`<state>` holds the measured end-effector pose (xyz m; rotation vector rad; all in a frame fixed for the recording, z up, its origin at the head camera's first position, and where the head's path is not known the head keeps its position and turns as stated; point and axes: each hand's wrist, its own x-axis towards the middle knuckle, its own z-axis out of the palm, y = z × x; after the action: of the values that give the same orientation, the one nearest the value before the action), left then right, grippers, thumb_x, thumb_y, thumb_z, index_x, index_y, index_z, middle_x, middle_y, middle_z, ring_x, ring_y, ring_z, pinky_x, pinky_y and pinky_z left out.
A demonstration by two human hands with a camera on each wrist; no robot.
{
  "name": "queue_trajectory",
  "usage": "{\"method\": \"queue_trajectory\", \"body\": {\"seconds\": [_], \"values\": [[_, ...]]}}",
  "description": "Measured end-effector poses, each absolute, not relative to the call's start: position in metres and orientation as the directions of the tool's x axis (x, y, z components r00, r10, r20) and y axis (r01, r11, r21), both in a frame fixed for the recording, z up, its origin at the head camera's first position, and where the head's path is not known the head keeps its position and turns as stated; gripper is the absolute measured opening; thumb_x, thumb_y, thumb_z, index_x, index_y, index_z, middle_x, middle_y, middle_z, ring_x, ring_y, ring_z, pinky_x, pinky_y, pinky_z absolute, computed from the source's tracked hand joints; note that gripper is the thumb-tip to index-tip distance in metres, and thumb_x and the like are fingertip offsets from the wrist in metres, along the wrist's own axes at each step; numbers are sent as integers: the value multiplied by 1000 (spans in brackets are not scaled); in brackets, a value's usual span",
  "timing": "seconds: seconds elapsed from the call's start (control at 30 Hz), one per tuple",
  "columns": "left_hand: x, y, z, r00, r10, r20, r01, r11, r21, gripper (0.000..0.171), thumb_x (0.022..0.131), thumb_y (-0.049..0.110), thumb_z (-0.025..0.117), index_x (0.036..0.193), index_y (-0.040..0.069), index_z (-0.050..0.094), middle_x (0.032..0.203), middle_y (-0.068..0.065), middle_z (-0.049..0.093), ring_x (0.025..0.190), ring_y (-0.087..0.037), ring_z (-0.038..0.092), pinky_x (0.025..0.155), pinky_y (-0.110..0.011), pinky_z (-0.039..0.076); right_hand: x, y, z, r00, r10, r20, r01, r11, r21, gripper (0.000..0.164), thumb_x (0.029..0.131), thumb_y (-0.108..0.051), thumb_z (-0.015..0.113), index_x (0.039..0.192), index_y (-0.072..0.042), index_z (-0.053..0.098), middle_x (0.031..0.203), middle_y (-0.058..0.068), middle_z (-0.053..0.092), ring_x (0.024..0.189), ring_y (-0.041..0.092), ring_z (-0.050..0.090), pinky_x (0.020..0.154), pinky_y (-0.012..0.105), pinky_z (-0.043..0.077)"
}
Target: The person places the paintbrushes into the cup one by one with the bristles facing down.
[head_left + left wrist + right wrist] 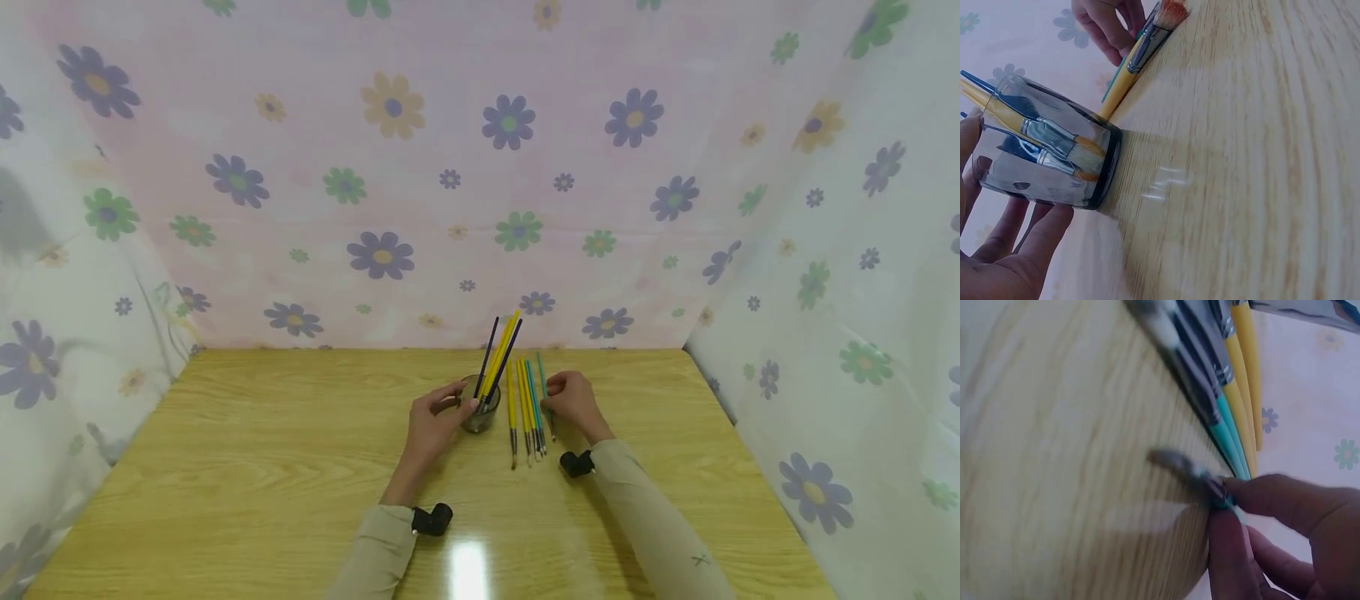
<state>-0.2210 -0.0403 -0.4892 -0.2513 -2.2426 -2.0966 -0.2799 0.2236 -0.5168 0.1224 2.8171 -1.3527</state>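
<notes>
My left hand (433, 423) holds a clear drinking glass (1054, 190) upright on the table, thumb on one side and fingers on the other. Several paintbrushes (1063, 140) with yellow and dark handles stand in the glass, bristles down. To the right of it, my right hand (576, 402) pinches a thin teal paintbrush (1179, 464) between thumb and fingers, its dark bristle end pointing toward me. Just left of that hand, yellow-handled paintbrushes (512, 396) and teal-handled paintbrushes (1229, 428) lie side by side, bristles toward me.
The wooden table (262, 467) reaches back to a flowered cloth backdrop (450, 208), with cloth at both sides too. Black wrist cameras (432, 520) sit at both beige sleeves (637, 508). A bright light reflection shows near the front of the table.
</notes>
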Motion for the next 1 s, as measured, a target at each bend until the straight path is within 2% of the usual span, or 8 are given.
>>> {"method": "queue_trajectory", "body": {"seconds": [0.2, 0.33, 0.6, 0.83, 1.0], "values": [[-224, -41, -488, -984, 74, 159, 164, 60, 985, 42, 92, 5, 75, 131, -8, 64, 138, -27, 60, 120, -50, 60, 90, -49, 59, -287, 225, -514, -996, 41, -76, 84, 655, -751, 40, 81, -3, 77, 119, 7, 69, 100, 16, 71, 90, 25, 66, 80, 38, 58], [-224, -42, -488, -986, 73, 149, 154, 70, 986, 43, 92, 6, 75, 132, -7, 65, 138, -26, 61, 120, -48, 60, 89, -46, 60, -290, 228, -517, -996, 20, -89, 81, 644, -761, 41, 84, -6, 77, 122, 6, 69, 102, 15, 71, 91, 25, 66, 81, 37, 58], [-223, -41, -487, -988, 70, 140, 145, 71, 987, 43, 92, 6, 75, 132, -7, 64, 138, -26, 60, 120, -48, 61, 90, -48, 59, -286, 240, -521, -994, -12, -106, 88, 473, -877, 35, 92, 0, 67, 126, 10, 66, 114, 27, 69, 100, 31, 68, 77, 33, 59], [-222, -41, -487, -988, 77, 131, 136, 66, 989, 44, 92, 6, 76, 132, -7, 64, 138, -26, 60, 121, -48, 60, 91, -48, 59, -287, 245, -522, -986, 14, -164, 158, 360, -919, 41, 95, -2, 65, 135, 8, 61, 124, 28, 66, 94, 23, 71, 78, 30, 61], [-221, -40, -488, -985, 89, 145, 150, 51, 987, 44, 92, 5, 75, 132, -9, 63, 138, -30, 58, 121, -49, 59, 92, -47, 59, -284, 247, -528, -988, 23, -152, 153, 229, -961, 47, 97, 1, 60, 143, 9, 53, 130, 31, 60, 92, 19, 69, 75, 27, 61]]}}
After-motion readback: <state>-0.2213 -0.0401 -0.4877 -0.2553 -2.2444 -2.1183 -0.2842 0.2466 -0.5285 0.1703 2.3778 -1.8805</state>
